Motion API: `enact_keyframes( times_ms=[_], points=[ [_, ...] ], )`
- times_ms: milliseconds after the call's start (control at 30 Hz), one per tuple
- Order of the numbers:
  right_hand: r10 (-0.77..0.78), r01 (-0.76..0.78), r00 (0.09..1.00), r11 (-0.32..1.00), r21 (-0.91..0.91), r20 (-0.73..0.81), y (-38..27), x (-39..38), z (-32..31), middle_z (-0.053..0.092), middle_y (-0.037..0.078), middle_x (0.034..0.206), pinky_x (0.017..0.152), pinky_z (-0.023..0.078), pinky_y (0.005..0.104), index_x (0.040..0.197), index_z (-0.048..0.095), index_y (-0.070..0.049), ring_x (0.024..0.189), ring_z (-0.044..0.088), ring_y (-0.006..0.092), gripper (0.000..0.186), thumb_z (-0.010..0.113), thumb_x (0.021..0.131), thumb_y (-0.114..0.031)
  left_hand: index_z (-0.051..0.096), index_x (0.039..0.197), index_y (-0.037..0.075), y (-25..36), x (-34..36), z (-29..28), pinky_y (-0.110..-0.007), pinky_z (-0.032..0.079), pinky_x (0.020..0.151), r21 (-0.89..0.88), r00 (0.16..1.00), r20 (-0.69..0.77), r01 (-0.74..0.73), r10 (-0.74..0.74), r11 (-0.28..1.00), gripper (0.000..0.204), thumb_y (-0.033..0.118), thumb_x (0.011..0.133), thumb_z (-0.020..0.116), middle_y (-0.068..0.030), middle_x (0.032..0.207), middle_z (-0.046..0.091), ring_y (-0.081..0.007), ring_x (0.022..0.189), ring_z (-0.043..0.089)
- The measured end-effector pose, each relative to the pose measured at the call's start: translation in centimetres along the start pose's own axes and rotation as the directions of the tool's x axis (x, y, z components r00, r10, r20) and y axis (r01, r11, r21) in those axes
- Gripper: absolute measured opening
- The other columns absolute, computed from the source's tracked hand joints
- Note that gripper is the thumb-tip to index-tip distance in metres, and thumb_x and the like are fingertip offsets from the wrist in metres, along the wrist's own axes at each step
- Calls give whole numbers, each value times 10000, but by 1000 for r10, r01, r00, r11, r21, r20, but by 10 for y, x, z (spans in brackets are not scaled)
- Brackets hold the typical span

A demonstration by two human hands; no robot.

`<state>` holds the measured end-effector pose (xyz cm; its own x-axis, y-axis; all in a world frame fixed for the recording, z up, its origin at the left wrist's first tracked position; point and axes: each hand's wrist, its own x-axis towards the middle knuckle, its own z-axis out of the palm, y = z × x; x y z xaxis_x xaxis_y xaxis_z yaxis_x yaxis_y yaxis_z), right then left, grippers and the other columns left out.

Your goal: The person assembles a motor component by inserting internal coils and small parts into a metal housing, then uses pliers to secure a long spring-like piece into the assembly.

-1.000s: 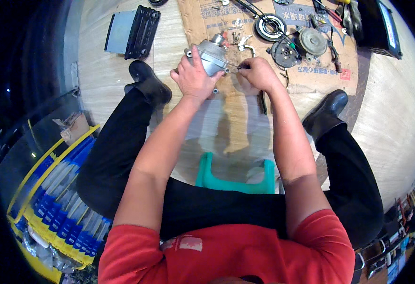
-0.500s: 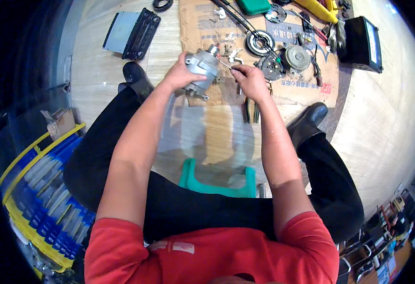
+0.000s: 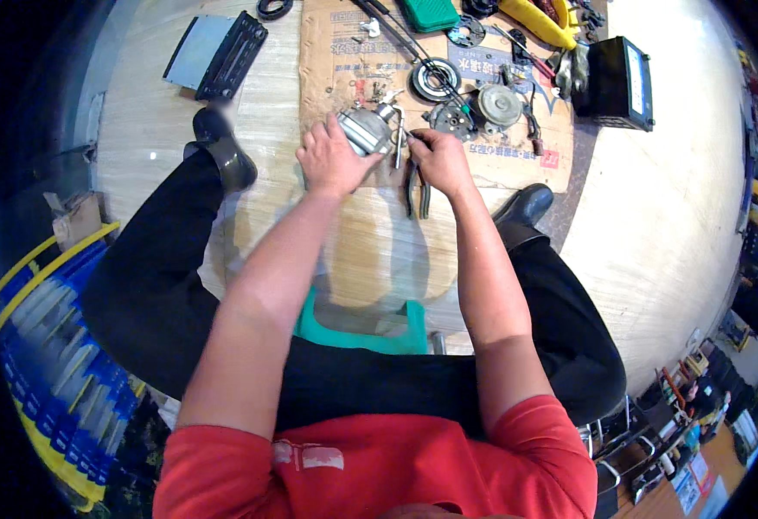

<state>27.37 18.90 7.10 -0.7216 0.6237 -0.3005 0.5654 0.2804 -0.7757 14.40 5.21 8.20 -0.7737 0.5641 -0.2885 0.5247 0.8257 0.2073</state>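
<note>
My left hand (image 3: 325, 158) is wrapped round a silver cast-metal housing (image 3: 363, 128) with a cylindrical spout, at the near left edge of the cardboard. My right hand (image 3: 439, 157) is pinched just right of it, on something small and thin that I cannot make out. A bent steel tool (image 3: 399, 143) lies between housing and fingers. Black-handled pliers (image 3: 423, 203) lie beneath my right hand. Beyond are a pulley ring (image 3: 436, 80), a dark plate with holes (image 3: 450, 123) and a round grey metal part (image 3: 497, 107).
A car stereo unit (image 3: 214, 56) lies at upper left, a black battery (image 3: 614, 85) at upper right. A yellow case (image 3: 539, 17), green box (image 3: 426, 13) and cables lie on the cardboard (image 3: 517, 173). A green plastic stool (image 3: 357, 337) is below me; a yellow rack (image 3: 37, 251) stands left.
The view has shifted. The housing has turned in my left hand, which now shows more of its back. The thin rod that my right fingers held out toward the housing is now mostly hidden.
</note>
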Motion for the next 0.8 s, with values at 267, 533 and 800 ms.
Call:
enact_keyframes(
  times_ms=[267,533,800],
  points=[
    [-105,114,992,983,-145,69,-16,-8,11,675,225,871,762,520,457,940,692,-31,820,649,403,222,636,841,-221,415,1326,66,-8,-2,4,-466,425,967,6,994,-29,-106,106,994,946,554,614,802,-142,1273,496,-312,1194,483],
    [-108,130,990,944,-304,91,-52,1,28,676,210,863,758,521,482,976,682,-73,820,647,400,200,607,848,-208,399,1372,179,-11,6,-1,-450,433,976,-27,994,72,-83,84,996,878,452,643,804,-94,1308,496,-298,1206,478],
    [-58,128,985,875,-467,161,-63,10,30,682,198,853,766,529,480,937,691,-89,827,662,376,178,598,819,-185,392,1376,153,-14,6,-9,-451,410,986,-47,989,118,-80,85,996,894,430,640,818,-104,1293,498,-302,1203,477]
  ],
)
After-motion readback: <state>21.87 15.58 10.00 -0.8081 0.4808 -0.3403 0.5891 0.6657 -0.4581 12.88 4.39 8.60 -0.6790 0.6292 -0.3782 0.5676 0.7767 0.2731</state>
